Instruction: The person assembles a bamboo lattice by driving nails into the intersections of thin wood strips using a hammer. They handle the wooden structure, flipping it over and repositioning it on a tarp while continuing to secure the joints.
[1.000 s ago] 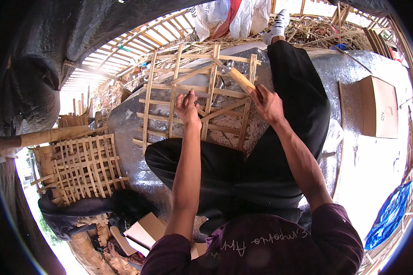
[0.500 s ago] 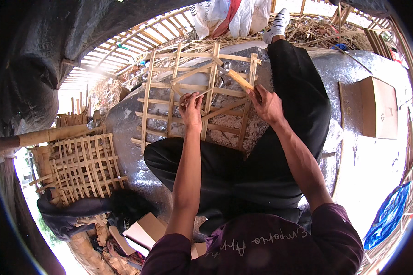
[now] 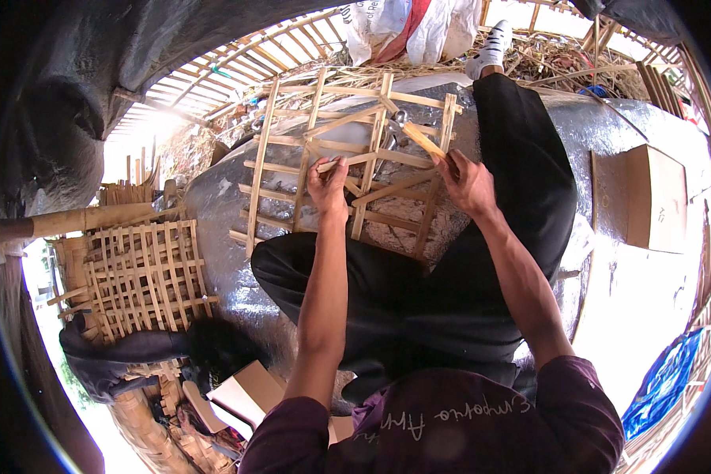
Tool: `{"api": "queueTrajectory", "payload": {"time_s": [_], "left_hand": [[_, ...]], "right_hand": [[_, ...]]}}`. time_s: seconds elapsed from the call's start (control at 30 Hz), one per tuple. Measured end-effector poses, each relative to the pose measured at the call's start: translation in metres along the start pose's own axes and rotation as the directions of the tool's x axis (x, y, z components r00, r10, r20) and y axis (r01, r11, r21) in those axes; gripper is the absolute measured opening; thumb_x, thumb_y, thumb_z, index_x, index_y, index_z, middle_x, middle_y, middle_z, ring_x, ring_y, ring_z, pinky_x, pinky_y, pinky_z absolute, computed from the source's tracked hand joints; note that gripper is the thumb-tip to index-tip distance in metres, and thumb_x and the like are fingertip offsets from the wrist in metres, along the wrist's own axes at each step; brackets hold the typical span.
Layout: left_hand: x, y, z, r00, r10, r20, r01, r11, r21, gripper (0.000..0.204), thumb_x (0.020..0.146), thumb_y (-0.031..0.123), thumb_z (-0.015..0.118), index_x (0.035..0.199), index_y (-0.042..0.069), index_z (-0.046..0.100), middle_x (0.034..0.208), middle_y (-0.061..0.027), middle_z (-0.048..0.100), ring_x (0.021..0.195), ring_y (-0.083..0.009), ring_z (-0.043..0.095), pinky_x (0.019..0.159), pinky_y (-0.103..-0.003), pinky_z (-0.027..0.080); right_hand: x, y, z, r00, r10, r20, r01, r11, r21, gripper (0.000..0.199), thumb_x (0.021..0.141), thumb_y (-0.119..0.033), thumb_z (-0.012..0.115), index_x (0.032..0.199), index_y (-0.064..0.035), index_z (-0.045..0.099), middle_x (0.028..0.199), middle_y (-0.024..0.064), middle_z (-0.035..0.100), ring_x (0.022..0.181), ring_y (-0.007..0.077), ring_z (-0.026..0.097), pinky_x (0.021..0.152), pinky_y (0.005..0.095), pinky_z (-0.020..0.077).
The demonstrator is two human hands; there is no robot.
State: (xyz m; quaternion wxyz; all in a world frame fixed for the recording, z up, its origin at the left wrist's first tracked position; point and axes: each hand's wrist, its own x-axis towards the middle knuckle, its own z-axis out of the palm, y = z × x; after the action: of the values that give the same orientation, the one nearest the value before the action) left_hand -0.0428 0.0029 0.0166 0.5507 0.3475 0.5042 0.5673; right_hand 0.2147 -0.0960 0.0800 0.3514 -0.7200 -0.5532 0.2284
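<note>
A lattice of pale bamboo slats [image 3: 263,170] lies in front of me, its near edge by my folded leg. My left hand [image 3: 328,188] pinches a short bamboo strip [image 3: 357,160] between thumb and fingers, over the middle of the lattice. The strip's far end reaches an upright slat. In my right hand [image 3: 469,186] is the wooden handle of a hammer [image 3: 423,140], gripped near its end. The hammer's metal head points away from me, above the lattice's upper right part. Whether the head touches a slat I cannot tell.
A woven bamboo panel [image 3: 146,276] stands at the left. On the right sits a cardboard box [image 3: 656,197], with a blue sheet [image 3: 663,387] nearer. Another opened box [image 3: 249,395] is at lower left. White sacks [image 3: 450,31] and bamboo scraps [image 3: 541,63] lie at the far side.
The strip in my left hand has swung flatter and now shows more of its length. The hammer stays in my right hand in nearly the same place. The whole view has shifted slightly.
</note>
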Motion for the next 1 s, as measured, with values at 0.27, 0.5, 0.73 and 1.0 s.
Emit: {"api": "queueTrajectory", "payload": {"time_s": [0.27, 0.5, 0.73, 1.0], "left_hand": [[0.009, 0.007, 0.001, 0.991, 0.057, -0.118, -0.023, 0.960, 0.277, 0.036, 0.081, 0.007, 0.077, 0.112, 0.006, 0.059, 0.106, -0.0087, 0.066, 0.096, -0.0148, 0.062, 0.084, -0.028, 0.048], [0.004, 0.012, 0.005, 0.984, -0.034, -0.175, 0.083, 0.955, 0.285, 0.036, 0.085, 0.014, 0.075, 0.116, 0.004, 0.061, 0.100, -0.0052, 0.066, 0.095, -0.0137, 0.061, 0.085, -0.027, 0.046], [0.004, 0.008, 0.002, 0.996, 0.043, -0.073, -0.012, 0.922, 0.386, 0.034, 0.085, 0.010, 0.075, 0.115, 0.003, 0.060, 0.089, -0.0032, 0.066, 0.081, -0.0092, 0.059, 0.076, -0.023, 0.046], [-0.001, -0.008, 0.006, 0.965, 0.199, -0.169, -0.109, 0.896, 0.430, 0.029, 0.083, 0.014, 0.077, 0.106, 0.002, 0.064, 0.089, -0.0032, 0.063, 0.076, -0.0098, 0.053, 0.068, -0.026, 0.043]], "right_hand": [[0.001, -0.004, -0.001, 0.999, -0.006, 0.037, 0.006, 1.000, -0.015, 0.039, 0.097, -0.041, 0.053, 0.093, -0.0033, 0.063, 0.068, 0.0179, 0.064, 0.062, 0.0375, 0.066, 0.055, 0.0440, 0.0515], [0.001, 0.002, 0.003, 0.998, -0.054, 0.031, 0.056, 0.997, -0.049, 0.038, 0.097, -0.041, 0.053, 0.096, -0.0042, 0.063, 0.066, 0.0179, 0.063, 0.061, 0.0359, 0.067, 0.054, 0.0434, 0.0517], [0.001, -0.001, 0.007, 0.998, -0.051, 0.023, 0.052, 0.997, -0.051, 0.035, 0.097, -0.039, 0.055, 0.095, -0.0045, 0.062, 0.067, 0.0169, 0.065, 0.061, 0.0358, 0.067, 0.054, 0.0439, 0.0527], [0.001, 0.005, 0.008, 0.999, -0.016, 0.050, 0.017, 1.000, -0.022, 0.031, 0.094, -0.037, 0.059, 0.101, -0.0066, 0.064, 0.080, 0.0199, 0.066, 0.076, 0.0408, 0.064, 0.060, 0.0454, 0.0524]]}}
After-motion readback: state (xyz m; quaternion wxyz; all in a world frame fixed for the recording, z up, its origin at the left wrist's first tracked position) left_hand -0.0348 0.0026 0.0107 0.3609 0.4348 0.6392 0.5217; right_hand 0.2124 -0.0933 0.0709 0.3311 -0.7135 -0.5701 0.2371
